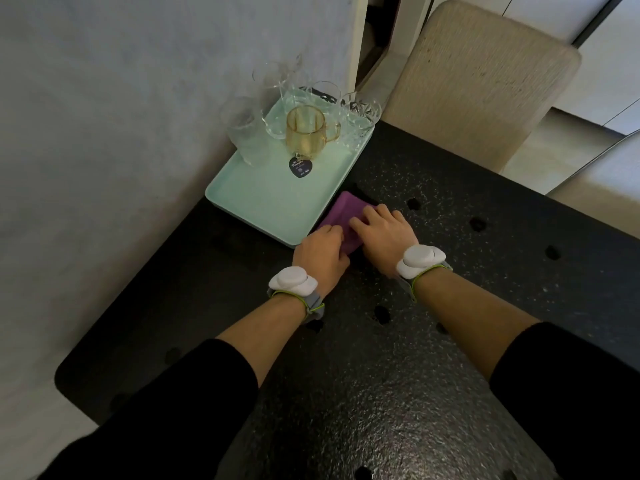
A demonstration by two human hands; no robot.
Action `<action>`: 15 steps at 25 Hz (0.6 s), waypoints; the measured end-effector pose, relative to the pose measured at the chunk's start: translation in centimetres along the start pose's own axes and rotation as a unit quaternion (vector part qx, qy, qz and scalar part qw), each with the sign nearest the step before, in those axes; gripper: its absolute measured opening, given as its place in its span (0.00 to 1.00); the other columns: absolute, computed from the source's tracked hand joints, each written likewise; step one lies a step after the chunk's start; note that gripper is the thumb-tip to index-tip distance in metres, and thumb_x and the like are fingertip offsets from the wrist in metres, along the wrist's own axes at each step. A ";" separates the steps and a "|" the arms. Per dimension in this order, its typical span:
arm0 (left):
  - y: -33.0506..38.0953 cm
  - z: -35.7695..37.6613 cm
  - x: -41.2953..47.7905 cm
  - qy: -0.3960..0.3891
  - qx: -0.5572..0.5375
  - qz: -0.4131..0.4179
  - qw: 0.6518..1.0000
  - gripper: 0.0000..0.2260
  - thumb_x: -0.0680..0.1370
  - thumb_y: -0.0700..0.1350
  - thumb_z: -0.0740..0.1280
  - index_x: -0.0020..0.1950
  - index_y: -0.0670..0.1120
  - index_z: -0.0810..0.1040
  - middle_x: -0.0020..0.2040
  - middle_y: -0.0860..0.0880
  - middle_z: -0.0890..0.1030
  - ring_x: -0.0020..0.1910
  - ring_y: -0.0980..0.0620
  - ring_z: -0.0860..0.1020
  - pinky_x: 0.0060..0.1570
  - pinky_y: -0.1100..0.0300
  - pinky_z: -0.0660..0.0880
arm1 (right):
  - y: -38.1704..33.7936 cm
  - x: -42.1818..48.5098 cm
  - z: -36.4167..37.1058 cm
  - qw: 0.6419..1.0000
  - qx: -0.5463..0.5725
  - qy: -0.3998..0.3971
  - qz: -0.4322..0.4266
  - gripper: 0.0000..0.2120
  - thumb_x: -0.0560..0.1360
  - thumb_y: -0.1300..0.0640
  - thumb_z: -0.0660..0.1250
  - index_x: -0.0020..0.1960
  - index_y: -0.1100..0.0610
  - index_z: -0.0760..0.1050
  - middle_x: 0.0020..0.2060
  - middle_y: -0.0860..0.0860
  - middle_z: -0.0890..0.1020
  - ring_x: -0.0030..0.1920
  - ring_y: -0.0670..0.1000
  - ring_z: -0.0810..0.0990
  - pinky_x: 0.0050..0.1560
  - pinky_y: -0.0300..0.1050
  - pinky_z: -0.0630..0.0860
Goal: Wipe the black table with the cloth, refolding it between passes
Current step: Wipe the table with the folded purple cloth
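Resting on the black speckled table point(450, 237), the purple folded cloth point(340, 212) lay towards the far left of the surface, right against the near right edge of a mint-green rectangular plastic tray point(277, 199) (whether it only touched the rim or lapped over it could not be told). The left hand point(320, 252) sat at the cloth's near left corner, its fingers curled down and grasping that edge. The right hand point(381, 230) lay on top of the cloth from the right, its fingers slightly bent and pressing on the fabric rather than closing round it. Each wrist carried a white rounded device on a grey strap, the left one point(292, 280) and the right one point(420, 259), and black sleeves point(207, 393) covered the forearms below the elbows. At the far end of the tray stood an amber glass mug point(306, 133) with a small dark tag point(300, 167) lying in front of it, and clear drinking glasses point(360, 116) crowded around it. The tray was close against a grey wall point(104, 98). A beige upholstered chair point(485, 81) stood past the table's far edge.
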State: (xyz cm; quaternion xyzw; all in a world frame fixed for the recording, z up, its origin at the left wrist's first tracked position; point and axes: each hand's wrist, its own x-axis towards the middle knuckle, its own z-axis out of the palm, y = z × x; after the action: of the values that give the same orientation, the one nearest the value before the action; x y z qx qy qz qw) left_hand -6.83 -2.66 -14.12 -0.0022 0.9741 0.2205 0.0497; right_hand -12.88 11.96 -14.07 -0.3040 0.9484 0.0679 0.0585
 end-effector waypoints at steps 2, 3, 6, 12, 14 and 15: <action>-0.4 -1.1 -1.2 0.025 -0.075 0.002 0.997 0.08 0.75 0.44 0.69 0.53 0.46 0.76 0.47 0.47 0.80 0.43 0.45 0.79 0.41 0.50 0.75 | 0.2 -0.5 -0.1 0.999 0.017 0.020 0.023 0.17 0.74 0.57 0.68 0.62 0.55 0.73 0.57 0.59 0.73 0.56 0.62 0.72 0.49 0.56 0.73; -0.6 -1.7 -2.0 0.029 -0.108 0.004 0.994 0.08 0.76 0.44 0.68 0.54 0.47 0.76 0.45 0.48 0.81 0.42 0.47 0.79 0.42 0.50 0.77 | 0.3 -1.0 -0.3 0.999 0.027 0.029 0.036 0.16 0.73 0.57 0.69 0.60 0.56 0.73 0.57 0.58 0.72 0.56 0.62 0.71 0.49 0.56 0.74; -1.1 -2.9 -4.8 0.042 -0.166 -0.012 0.985 0.10 0.78 0.44 0.68 0.59 0.49 0.74 0.47 0.51 0.81 0.41 0.53 0.79 0.43 0.53 0.78 | 0.2 -2.8 -1.0 0.995 0.079 0.040 0.039 0.17 0.72 0.52 0.70 0.60 0.54 0.74 0.61 0.56 0.71 0.60 0.60 0.70 0.55 0.56 0.71; -2.6 -3.2 -10.6 0.070 -0.415 -0.147 0.895 0.12 0.84 0.43 0.61 0.68 0.48 0.72 0.58 0.51 0.80 0.56 0.57 0.80 0.54 0.61 0.78 | -2.2 -6.6 -3.5 0.913 0.403 0.004 0.060 0.13 0.72 0.50 0.74 0.52 0.48 0.73 0.46 0.45 0.80 0.49 0.46 0.79 0.52 0.48 0.76; -2.5 -3.8 -12.5 0.097 -0.495 -0.195 0.841 0.13 0.83 0.45 0.64 0.68 0.47 0.74 0.59 0.53 0.80 0.58 0.59 0.79 0.53 0.67 0.76 | -3.4 -7.5 -4.2 0.863 0.498 0.007 0.085 0.13 0.71 0.53 0.78 0.51 0.48 0.76 0.44 0.45 0.82 0.45 0.44 0.81 0.46 0.43 0.78; -2.3 -4.1 -13.5 0.106 -0.530 -0.217 0.813 0.14 0.82 0.47 0.66 0.67 0.46 0.76 0.58 0.53 0.81 0.57 0.59 0.80 0.52 0.68 0.76 | -4.0 -7.9 -4.4 0.845 0.527 0.014 0.090 0.14 0.70 0.54 0.79 0.51 0.48 0.77 0.45 0.45 0.82 0.46 0.44 0.81 0.47 0.43 0.78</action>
State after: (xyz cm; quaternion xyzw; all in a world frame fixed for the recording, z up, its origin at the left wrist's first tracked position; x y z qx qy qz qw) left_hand 6.23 -6.71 -10.12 -0.2628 0.6798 0.6845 -0.0164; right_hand -4.40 12.49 -8.92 -0.1417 0.8656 -0.4411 0.1899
